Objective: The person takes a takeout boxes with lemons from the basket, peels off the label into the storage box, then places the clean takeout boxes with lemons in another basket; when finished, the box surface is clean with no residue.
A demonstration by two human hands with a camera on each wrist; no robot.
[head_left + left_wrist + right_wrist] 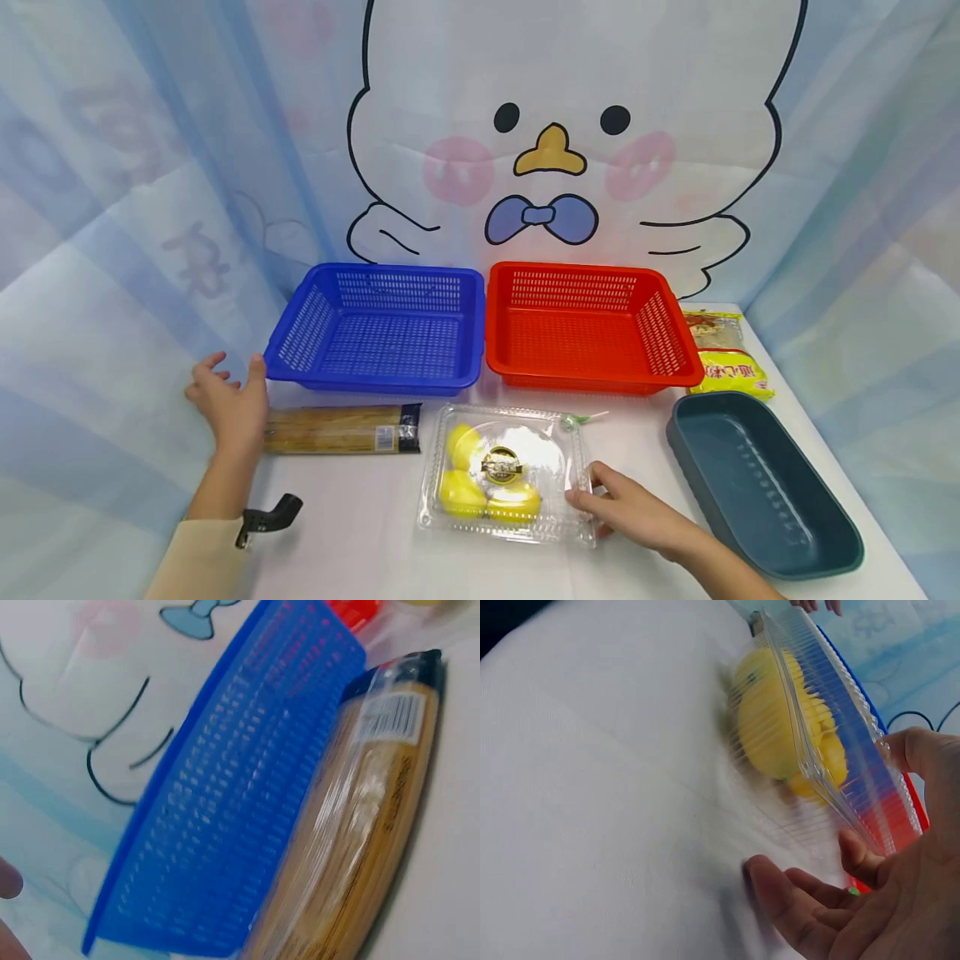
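- Clear container (555, 467) of yellow fruit (462, 493), well in from the surface's (345, 533) right edge.
- Right hand (626, 508): pinching its right rim.
- Left hand (232, 408): fingers loosely parted, holding nothing, near the pasta pack (330, 431).

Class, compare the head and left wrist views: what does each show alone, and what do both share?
Head only: the dark tray, the yellow packet and the right hand. Left wrist only: dark lettering along the long packet. Both: that packet, the blue basket, at least part of the red basket and of the left hand.
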